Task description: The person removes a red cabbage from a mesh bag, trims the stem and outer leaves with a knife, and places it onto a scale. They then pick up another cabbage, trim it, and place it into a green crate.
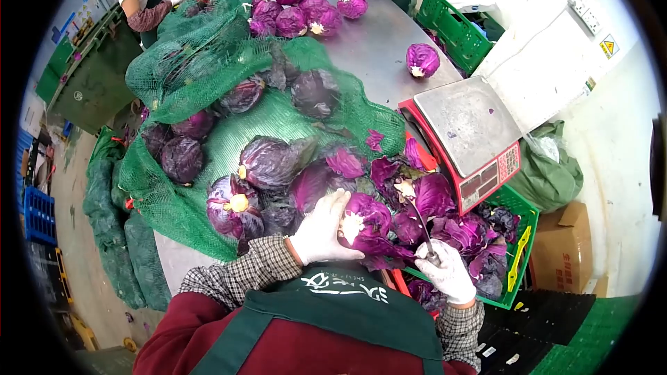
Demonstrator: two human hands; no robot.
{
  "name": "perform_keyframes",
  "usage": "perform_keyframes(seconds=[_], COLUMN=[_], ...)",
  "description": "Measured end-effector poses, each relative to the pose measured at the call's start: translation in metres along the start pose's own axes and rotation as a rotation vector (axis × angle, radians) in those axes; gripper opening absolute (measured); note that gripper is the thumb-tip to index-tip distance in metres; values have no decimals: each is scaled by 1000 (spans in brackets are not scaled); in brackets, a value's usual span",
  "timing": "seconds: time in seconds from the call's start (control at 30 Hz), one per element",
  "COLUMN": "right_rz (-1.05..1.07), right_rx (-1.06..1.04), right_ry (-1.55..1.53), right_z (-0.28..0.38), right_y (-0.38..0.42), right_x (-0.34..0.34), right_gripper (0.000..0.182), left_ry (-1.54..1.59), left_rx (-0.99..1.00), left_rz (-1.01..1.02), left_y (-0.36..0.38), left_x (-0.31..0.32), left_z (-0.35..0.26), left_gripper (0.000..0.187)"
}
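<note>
My left hand point(323, 232), in a white glove, grips the left side of a red cabbage point(368, 216) whose pale cut stem faces left. Closed around the dark handle of a knife point(422, 224) is my right hand point(445, 274), also gloved. The thin, curved blade points up and away, its tip near a pale stem piece point(405, 189) among loose purple leaves point(432, 194). Left of my left hand, darker whole cabbages point(233, 205) lie on a green mesh sack point(240, 142).
A red scale point(472, 132) stands right on the metal table point(379, 62). Below it, a green crate point(517, 264) holds leaves. Trimmed cabbages point(292, 10) are heaped at the far end, where two people in aprons stand. Filled sacks point(114, 215) sit on the left floor.
</note>
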State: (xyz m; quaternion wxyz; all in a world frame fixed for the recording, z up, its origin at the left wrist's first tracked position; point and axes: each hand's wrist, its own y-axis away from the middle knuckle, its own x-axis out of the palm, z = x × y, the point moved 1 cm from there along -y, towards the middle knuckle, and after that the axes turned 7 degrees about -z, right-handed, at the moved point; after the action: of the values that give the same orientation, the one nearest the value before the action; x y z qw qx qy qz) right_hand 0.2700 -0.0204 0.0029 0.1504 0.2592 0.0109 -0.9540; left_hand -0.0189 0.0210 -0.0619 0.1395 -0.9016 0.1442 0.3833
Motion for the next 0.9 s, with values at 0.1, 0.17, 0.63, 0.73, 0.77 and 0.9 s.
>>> perform_keyframes(seconds=[0.1, 0.17, 0.63, 0.73, 0.77, 0.9], right_rz=[-100, -161, -401, -390, -372, -270], right_rx=[274, 326, -161, -218, -262, -188], right_ry=[-219, -270, 65, 156, 237, 192], right_z=[-12, -16, -21, -16, -13, -17], right_y=[21, 32, -44, -55, -56, -59], right_x=[3, 0, 63, 73, 70, 73], right_gripper=[14, 13, 32, 30, 29, 23], left_ry=[-62, -81, -199, -156, -162, -170], left_rx=[-13, -48, -15, -14, -12, -30], left_rz=[14, 24, -67, -35, -29, 1], left_y=[-3, -4, 2, 2, 2, 1], left_x=[-1, -4, 4, 5, 5, 5], left_z=[-12, -16, -25, -23, -23, -24], left_gripper=[122, 121, 119, 122, 122, 122])
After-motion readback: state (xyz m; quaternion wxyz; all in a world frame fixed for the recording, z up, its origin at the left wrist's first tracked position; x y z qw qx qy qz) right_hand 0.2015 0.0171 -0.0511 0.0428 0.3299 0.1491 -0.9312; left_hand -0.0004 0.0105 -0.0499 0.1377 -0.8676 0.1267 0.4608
